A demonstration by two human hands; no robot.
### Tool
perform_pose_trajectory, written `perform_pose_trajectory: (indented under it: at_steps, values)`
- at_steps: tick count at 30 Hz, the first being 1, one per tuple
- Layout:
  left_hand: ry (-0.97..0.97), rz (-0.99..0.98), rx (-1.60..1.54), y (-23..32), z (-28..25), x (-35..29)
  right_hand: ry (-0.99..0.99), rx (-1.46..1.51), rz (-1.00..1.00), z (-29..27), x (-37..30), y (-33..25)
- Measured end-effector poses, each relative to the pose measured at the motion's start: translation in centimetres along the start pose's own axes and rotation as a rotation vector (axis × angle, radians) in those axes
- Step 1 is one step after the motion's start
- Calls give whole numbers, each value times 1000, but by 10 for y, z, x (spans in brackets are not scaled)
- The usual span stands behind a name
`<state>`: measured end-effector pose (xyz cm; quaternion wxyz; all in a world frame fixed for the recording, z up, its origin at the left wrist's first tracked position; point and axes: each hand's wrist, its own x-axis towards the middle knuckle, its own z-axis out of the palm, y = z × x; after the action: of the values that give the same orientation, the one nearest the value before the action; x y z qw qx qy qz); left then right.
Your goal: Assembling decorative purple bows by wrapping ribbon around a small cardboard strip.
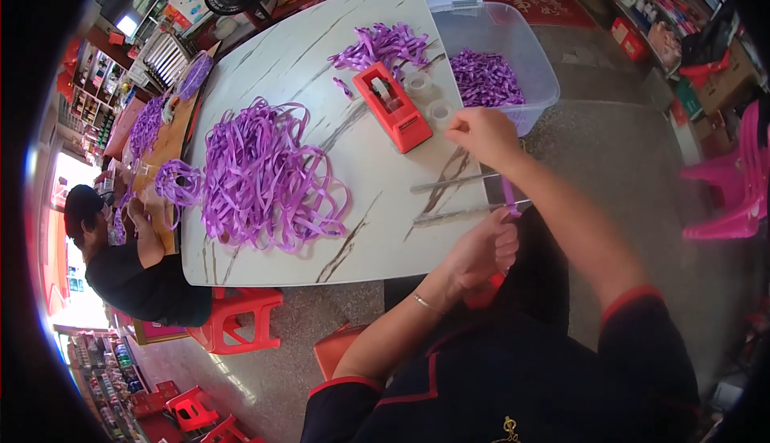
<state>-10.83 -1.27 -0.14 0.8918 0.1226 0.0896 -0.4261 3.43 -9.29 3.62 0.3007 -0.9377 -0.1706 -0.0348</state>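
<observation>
Closed, with its fingers curled in, my left hand [485, 246] is at the table's right front edge. It grips the lower end of a purple ribbon [510, 193] that crosses two parallel metal bars [451, 184] jutting over the edge. Above it my right hand [486, 135] pinches its fingertips together beside the clear tape rolls [440, 111]; whatever lies in the pinch is too small to make out. A red tape dispenser [393, 107] stands just left of that hand. Farther back is a pile of short folded purple ribbon pieces [383, 46].
A large tangle of purple ribbon loops [261, 178] covers the left of the marble-patterned table [353, 254]. Past the right edge stands a clear plastic bin [539, 66] holding purple pieces. Another person [136, 258] sits at the left, near a red stool [241, 319]. Pink chairs [734, 178] stand far right.
</observation>
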Motion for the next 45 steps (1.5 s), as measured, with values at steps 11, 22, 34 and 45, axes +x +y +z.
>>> perform_pose_trajectory:
  at_steps: [11,22,34,45]
  values:
    - [37,27,149,-6,4,-5,-859,100,-93,-68,-39,33]
    - [63,41,186,-8,8,-5,-689,-343,-190,-59,-46,28]
    - [80,54,141,-9,6,-2,-586,-615,-145,-61,-51,23]
    - [82,48,170,-7,10,-3,-457,1425,727,23,-112,143]
